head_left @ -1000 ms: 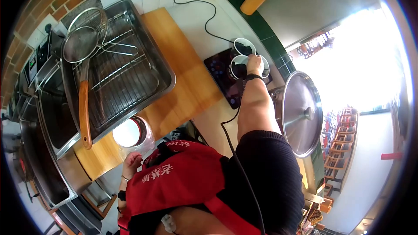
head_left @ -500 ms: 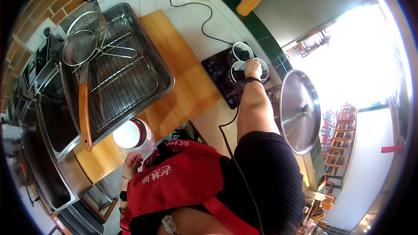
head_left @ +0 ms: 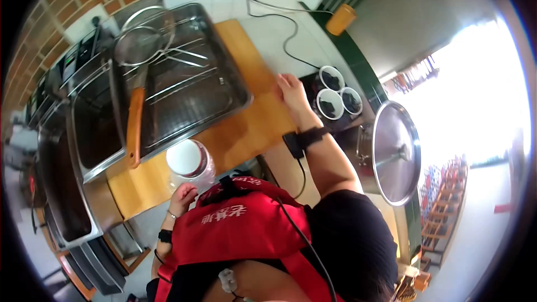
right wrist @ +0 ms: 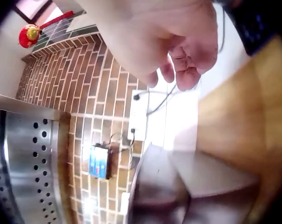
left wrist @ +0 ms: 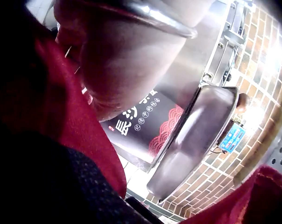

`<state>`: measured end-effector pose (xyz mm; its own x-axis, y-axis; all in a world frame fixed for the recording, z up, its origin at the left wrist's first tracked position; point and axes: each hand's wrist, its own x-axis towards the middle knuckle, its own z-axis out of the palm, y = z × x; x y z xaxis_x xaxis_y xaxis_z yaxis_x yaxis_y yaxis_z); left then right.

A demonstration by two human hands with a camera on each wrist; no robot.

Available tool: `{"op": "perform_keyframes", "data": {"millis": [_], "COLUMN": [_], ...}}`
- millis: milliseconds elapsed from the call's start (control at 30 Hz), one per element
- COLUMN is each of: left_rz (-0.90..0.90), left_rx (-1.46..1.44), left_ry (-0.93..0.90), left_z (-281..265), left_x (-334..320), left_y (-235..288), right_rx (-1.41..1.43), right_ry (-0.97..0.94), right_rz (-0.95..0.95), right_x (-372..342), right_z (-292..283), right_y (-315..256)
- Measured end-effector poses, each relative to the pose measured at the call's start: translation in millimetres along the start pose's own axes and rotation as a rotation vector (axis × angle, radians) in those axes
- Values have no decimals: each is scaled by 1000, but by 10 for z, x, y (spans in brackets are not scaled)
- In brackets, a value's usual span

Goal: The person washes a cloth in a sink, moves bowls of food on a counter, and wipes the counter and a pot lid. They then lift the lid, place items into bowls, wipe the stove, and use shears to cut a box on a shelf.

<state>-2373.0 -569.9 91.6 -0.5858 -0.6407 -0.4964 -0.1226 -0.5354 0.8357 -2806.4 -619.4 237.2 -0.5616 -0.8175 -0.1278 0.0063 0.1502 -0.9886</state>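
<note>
My right hand (head_left: pixel 292 96) is above the wooden counter, left of the black cooktop, its fingers loosely bent and holding nothing. The right wrist view shows the same hand (right wrist: pixel 178 42) with nothing in its fingers. Three white paper cups (head_left: pixel 330 104) with dark contents stand grouped on the cooktop (head_left: pixel 311 85). Down by the apron, my left hand (head_left: pixel 183 197) hangs loosely curled at a plastic-wrapped stack of white tubs (head_left: pixel 184 157). In the left wrist view, a black printed surface (left wrist: pixel 143 123) with red wave patterns shows beyond the hand (left wrist: pixel 127 60).
A deep metal tray (head_left: pixel 229 86) with a wire rack spans the wooden counter (head_left: pixel 268 123); a wooden-handled strainer (head_left: pixel 135 123) lies across it. Right of my arm stands a large pot lid (head_left: pixel 394 154). A black cord (head_left: pixel 291 39) runs along the white counter behind the cooktop.
My right hand has left the cups and moved left over the wooden counter, empty. The three cups now stand uncovered on the cooktop. The head view has shifted; my left hand stays by the tubs.
</note>
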Motion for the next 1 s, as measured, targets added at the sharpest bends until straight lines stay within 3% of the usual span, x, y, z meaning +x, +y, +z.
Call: {"op": "perform_keyframes", "data": {"millis": [133,267,333,433,567,733,867,1000], "left_rz": [64,83,116,121,136,159,159,134], "left_rx": [-5,0,6,-14,-15,1,9,-4], "left_ry": [-87,-92,-76,-63,-49,-6,17,28], "left_z": [-45,-30,-9,-5,21,35,31,27], "left_x": [-25,-123,-171,-242,-312,-418,-498,-515], "left_y": [-52,-69,-56,-55,-77,-55,-76,-65], "right_rx": [341,337,395,496,571,611,638,627], "right_ry": [-258,-374,-317,-380,-410,-266,-311,-129], "right_rz": [467,502,550,602,561,528,511,527], "right_x": [-527,-758,-705,-728,-765,-728,-648,-841], "right_z": [415,724,785,863,994,1049,971,844], "right_y": [-27,-170,-134,-157,-191,-177,-61,-356]}}
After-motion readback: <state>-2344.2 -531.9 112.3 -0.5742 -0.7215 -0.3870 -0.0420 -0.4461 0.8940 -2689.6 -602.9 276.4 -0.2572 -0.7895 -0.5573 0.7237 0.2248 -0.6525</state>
